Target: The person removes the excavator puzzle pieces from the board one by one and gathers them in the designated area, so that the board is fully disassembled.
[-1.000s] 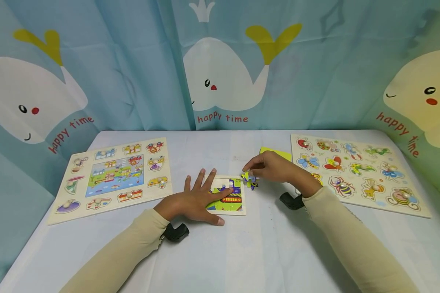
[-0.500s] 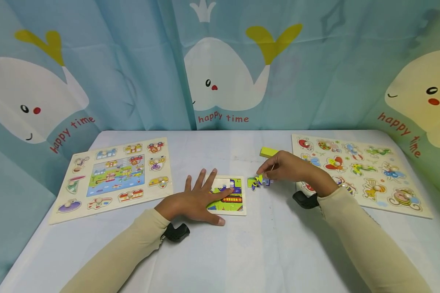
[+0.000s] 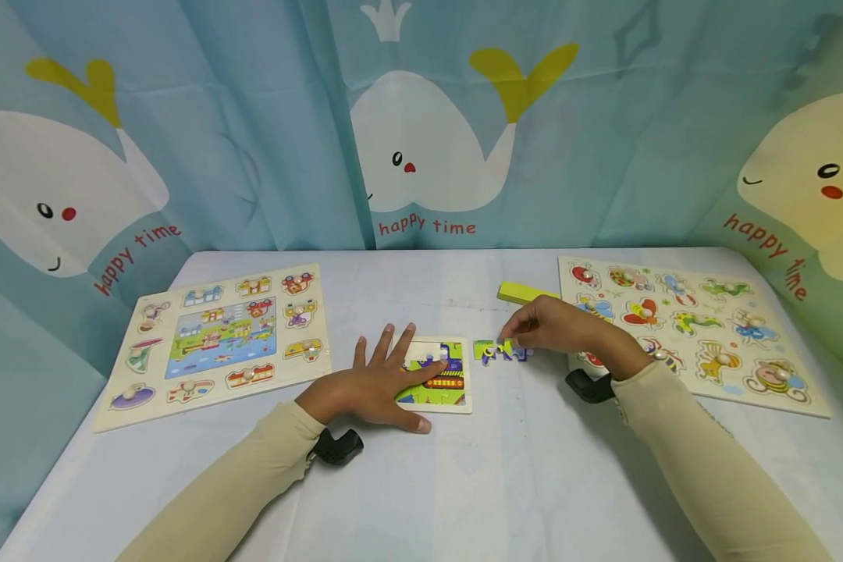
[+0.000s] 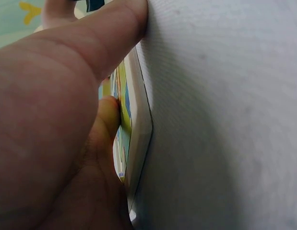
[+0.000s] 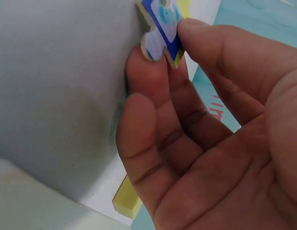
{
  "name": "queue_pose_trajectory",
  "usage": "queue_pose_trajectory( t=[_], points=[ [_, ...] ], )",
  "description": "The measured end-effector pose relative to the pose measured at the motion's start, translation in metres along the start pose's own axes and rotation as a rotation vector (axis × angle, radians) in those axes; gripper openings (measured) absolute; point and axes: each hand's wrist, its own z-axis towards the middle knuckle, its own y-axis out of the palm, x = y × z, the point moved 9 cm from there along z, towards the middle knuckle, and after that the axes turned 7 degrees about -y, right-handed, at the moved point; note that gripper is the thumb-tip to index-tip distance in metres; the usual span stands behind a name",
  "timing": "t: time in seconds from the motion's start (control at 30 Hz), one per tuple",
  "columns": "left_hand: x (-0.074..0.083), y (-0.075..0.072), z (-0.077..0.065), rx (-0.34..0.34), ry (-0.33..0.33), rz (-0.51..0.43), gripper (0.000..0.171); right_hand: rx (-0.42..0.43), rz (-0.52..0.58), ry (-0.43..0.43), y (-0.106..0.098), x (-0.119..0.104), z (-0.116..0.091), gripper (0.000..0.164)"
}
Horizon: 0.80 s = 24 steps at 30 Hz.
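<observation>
With fingers spread, my left hand (image 3: 375, 386) lies across a small wooden jigsaw tray (image 3: 467, 382) in the head view. The tray shows a green and purple vehicle picture and a bare white patch at its top. To its right, my right hand (image 3: 558, 332) pinches a blue, white and green jigsaw piece (image 5: 162, 31) between thumb and fingers. A further green and purple jigsaw piece (image 3: 487, 352) lies between the tray and that hand. In the left wrist view, the tray's edge (image 4: 140, 124) shows behind my thumb.
A yellow-green block (image 3: 516, 293) lies behind my right hand. A knobbed vehicle puzzle board (image 3: 204, 398) sits at the left, and a knobbed insect puzzle board (image 3: 681, 367) at the right, partly under my right wrist. A whale-print curtain (image 3: 288, 156) hangs along the back.
My right hand has moved right, away from the tray's edge, and slightly nearer to me. Jigsaw pieces that were bunched together there are now spread rightward. My left hand stays put.
</observation>
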Motion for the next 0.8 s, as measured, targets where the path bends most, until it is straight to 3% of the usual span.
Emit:
queue_pose_trajectory(
  t=[0.5, 0.8],
  points=[
    [0.000, 0.000, 0.000, 0.001, -0.003, 0.005, 0.087, 0.022, -0.128, 0.008, 0.002, 0.003, 0.005, 0.008],
    [0.003, -0.002, 0.002, 0.032, 0.026, -0.034, 0.083, 0.116, -0.112, -0.058, 0.000, -0.021, 0.011, 0.013]
  ],
)
